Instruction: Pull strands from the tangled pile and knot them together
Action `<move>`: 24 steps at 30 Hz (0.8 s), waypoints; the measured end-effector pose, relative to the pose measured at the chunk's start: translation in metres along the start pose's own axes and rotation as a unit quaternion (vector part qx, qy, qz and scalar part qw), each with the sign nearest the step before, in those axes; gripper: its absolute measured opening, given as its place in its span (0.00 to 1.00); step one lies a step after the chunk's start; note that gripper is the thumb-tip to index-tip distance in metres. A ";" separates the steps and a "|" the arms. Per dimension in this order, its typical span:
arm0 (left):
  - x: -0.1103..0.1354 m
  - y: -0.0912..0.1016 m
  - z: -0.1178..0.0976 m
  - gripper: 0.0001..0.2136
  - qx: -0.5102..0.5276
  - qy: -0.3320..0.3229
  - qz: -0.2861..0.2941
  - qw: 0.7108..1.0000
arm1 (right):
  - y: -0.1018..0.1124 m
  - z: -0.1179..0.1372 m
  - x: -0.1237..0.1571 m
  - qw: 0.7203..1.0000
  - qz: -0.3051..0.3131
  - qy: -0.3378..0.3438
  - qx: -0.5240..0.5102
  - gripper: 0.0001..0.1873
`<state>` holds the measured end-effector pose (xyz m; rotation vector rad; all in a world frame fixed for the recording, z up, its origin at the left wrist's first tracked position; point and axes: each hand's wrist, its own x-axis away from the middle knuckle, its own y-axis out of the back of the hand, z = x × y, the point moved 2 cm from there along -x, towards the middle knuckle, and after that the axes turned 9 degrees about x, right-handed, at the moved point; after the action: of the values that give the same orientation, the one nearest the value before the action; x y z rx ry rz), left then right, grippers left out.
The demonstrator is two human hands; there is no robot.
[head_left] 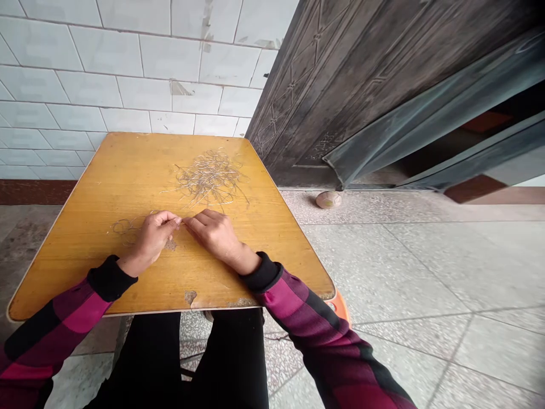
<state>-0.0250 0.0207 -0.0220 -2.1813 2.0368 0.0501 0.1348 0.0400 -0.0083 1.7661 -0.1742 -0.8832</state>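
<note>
Pinching at mid-counter, with the left grip [154, 233] and right grip [215, 236] both closed and touching each other at the fingertips, any strand between them too fine to make out. Just ahead, a loose tangle of thin silvery wire [208, 177], springy and looping, on the varnished yellow wood of the counter [272, 250]. Beside the left grip, a smaller wire curl [125, 230]. Along the near edge, chipped veneer [190, 296]; open wood to the right; beyond the far edge, a white tile wall [128, 62] and a dark embossed metal door [340, 96].
</note>
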 end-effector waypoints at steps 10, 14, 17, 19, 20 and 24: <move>0.000 0.000 0.003 0.10 -0.024 -0.073 -0.031 0.997 | -0.004 0.012 -0.002 0.984 0.055 -0.152 -0.080 0.14; -0.001 0.002 -0.001 0.09 -0.015 -0.089 -0.047 0.995 | -0.005 0.014 -0.002 0.956 0.073 -0.186 -0.215 0.11; -0.002 0.003 -0.004 0.08 0.002 -0.087 -0.051 0.995 | -0.009 0.017 -0.001 0.926 0.073 -0.195 -0.314 0.10; -0.003 0.003 -0.005 0.08 0.014 -0.083 -0.059 0.995 | -0.012 0.020 0.000 0.904 0.078 -0.201 -0.368 0.09; -0.004 0.003 -0.005 0.09 0.021 -0.082 -0.063 0.994 | -0.014 0.021 0.000 0.892 0.082 -0.208 -0.394 0.09; -0.005 0.003 -0.007 0.10 0.053 -0.068 -0.079 0.993 | -0.018 0.027 0.002 0.829 0.097 -0.242 -0.495 0.08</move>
<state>-0.0287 0.0251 -0.0150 -2.2010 1.7491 0.0696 0.1137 0.0248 -0.0280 0.5265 -0.1723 -0.9984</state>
